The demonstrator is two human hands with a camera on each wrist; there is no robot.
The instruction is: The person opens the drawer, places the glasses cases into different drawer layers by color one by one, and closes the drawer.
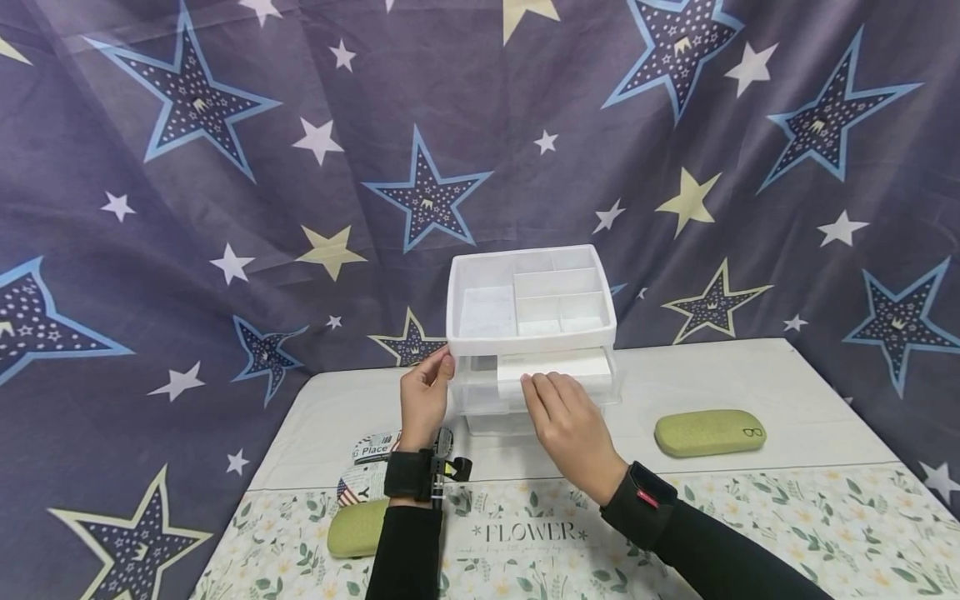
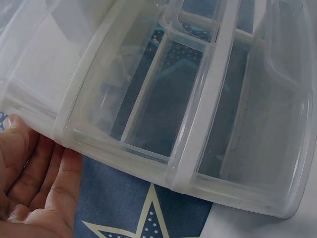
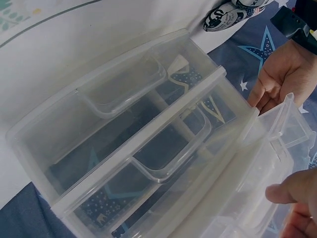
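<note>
A drawer organizer [image 1: 528, 340] with a white divided top tray and see-through drawers stands at the back middle of the table. Its top drawer [image 1: 475, 392] is pulled partway out and has a white, flat, box-like thing [image 1: 555, 365] in it. At the organizer's left side, my left hand [image 1: 425, 396] grips the edge, thumb towards the front and fingers behind. My right hand [image 1: 573, 425] is at the front of the top drawer. In the right wrist view its thumb [image 3: 280, 193] presses the drawer front; the other fingertips are partly hidden. The lower drawers [image 2: 138, 114] are closed.
A green glasses case [image 1: 710, 433] lies to the right. Another green case [image 1: 356, 531] and a printed pouch [image 1: 367, 471] lie beside my left forearm. A flowered cloth [image 1: 787, 533] covers the table's front; a star-patterned curtain [image 1: 525, 100] hangs behind.
</note>
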